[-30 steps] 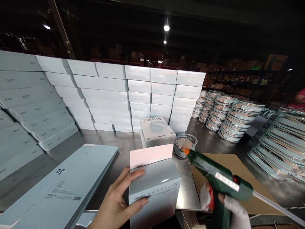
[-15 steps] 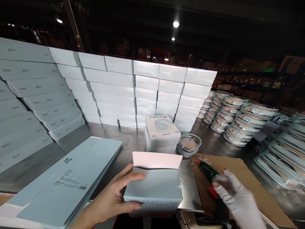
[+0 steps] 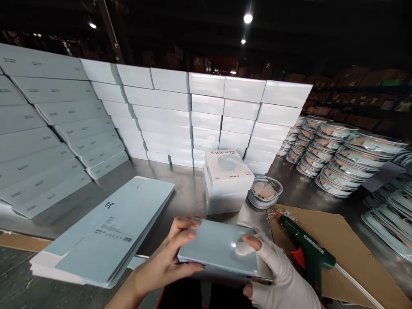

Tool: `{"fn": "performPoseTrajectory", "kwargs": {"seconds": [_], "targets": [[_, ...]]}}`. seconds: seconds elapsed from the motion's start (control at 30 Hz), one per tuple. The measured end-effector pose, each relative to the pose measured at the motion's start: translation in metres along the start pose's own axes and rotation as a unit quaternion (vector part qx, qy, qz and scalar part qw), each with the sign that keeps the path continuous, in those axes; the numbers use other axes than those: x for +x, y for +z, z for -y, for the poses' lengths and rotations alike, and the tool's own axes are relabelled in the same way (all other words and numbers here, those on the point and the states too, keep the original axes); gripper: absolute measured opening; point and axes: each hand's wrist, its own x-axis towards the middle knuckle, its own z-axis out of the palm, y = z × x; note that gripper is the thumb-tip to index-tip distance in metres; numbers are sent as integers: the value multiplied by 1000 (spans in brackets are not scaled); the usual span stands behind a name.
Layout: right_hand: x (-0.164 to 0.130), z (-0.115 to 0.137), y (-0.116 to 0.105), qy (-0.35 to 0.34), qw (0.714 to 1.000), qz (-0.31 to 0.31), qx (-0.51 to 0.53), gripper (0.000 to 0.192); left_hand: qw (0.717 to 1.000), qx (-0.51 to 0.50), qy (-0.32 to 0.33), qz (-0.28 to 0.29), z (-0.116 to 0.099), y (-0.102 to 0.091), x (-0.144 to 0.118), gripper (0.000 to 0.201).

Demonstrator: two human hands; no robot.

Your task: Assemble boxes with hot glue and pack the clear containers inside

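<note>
With the green glue gun [image 3: 305,251] now laid down on the cardboard sheet [image 3: 350,240] at right, both the bare left hand [image 3: 167,266] and gloved right hand [image 3: 280,279] clasp the pale blue carton [image 3: 219,246] near the table's front edge, flap pressed shut.

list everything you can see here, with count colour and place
small pale blue cardboard box: one, flap closed, held in both hands at front centre
green hot glue gun: one, orange nozzle, lying on the cardboard at right
brown cardboard sheet: one, on the table at right
flat pale blue carton blanks: one stack, front left
closed pale blue boxes: two stacked, table centre
clear round plastic container: one, beside those boxes
wall of white-blue boxes: many, rear and left
round lidded containers: many stacks, right
steel table: one, grey
left hand: bare, gripping the box's left side
right hand: white glove, on the box's right edge
</note>
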Motion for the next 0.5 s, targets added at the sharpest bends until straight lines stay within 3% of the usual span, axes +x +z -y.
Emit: {"fn": "performPoseTrajectory", "kwargs": {"seconds": [0.17,0.27,0.37,0.43,0.5], "targets": [[18,4,13,-119,989,-24,-88,56,993,-3,-42,110,-14,-13,13,28],[16,2,13,-147,984,-34,-98,47,991,-24,-55,116,-19,-13,19,27],[7,-1,15,-69,991,-90,-68,55,996,-29,-51,63,-19,-16,14,24],[5,-5,19,23,985,-170,-20,61,998,-24,-54,-13,-17,-18,6,21],[7,-6,23,78,976,-204,18,56,993,-15,-69,-93,-14,-12,-2,23]]}}
